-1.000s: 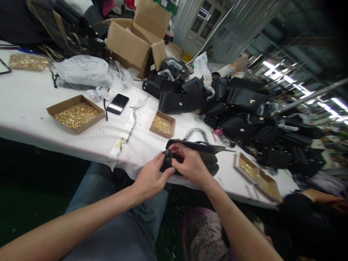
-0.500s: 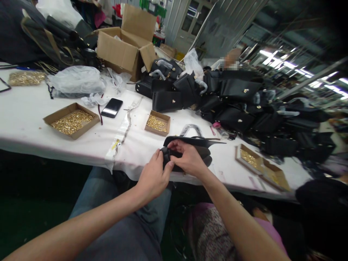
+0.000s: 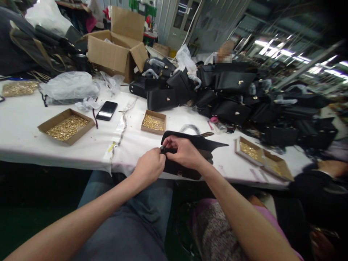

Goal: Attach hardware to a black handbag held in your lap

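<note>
A small black handbag [image 3: 190, 168] lies at the near edge of the white table [image 3: 21, 127], its flap open and pointing right. My left hand [image 3: 149, 167] grips the bag's left end with closed fingers. My right hand [image 3: 182, 151] rests on top of the bag and pinches a small black part at its left corner, fingertips meeting those of the left hand. A little gold stud shows on the bag's front face.
Small cardboard trays of gold hardware sit at left [image 3: 66, 125], centre [image 3: 153, 122] and right [image 3: 263, 158]. A phone [image 3: 106, 110] lies beside a plastic bag [image 3: 67, 86]. A heap of black handbags [image 3: 233, 98] and an open carton [image 3: 114, 54] fill the back. Another person's arm [image 3: 328, 167] is at right.
Both hands stay on the bag; it has tipped so its front face with the stud now hangs over the table edge. My view has shifted slightly down and right.
</note>
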`<state>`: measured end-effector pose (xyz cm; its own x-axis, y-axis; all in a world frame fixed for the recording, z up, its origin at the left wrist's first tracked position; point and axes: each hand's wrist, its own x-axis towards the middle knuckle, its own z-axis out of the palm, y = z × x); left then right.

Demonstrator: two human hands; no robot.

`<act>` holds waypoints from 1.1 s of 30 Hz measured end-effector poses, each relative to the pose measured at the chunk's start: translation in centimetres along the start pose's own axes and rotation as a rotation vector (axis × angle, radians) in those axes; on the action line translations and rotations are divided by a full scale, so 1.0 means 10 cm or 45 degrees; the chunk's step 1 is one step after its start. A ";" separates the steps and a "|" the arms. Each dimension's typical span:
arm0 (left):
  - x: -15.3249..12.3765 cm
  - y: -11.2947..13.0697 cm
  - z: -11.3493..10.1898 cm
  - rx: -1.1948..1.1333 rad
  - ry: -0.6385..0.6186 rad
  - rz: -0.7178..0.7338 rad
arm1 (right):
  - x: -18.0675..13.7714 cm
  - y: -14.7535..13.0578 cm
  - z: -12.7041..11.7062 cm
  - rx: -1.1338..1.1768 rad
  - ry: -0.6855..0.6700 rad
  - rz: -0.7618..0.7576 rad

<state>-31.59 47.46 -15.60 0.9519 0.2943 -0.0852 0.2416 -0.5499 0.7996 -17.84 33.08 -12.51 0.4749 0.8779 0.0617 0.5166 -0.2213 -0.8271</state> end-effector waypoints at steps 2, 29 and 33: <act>0.05 -0.05 -0.01 0.001 0.003 0.010 | -0.01 0.03 -0.01 0.012 0.013 0.005; 0.35 0.15 -0.16 0.434 -0.219 0.230 | -0.09 0.19 -0.19 -0.049 -0.039 -0.014; 0.37 0.05 -0.12 0.334 -0.168 0.244 | -0.08 0.23 -0.17 0.011 -0.034 -0.010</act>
<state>-28.23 49.25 -14.78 0.9967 0.0716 -0.0381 0.0796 -0.7727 0.6298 -15.82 31.12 -13.51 0.4512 0.8908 0.0533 0.5140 -0.2106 -0.8315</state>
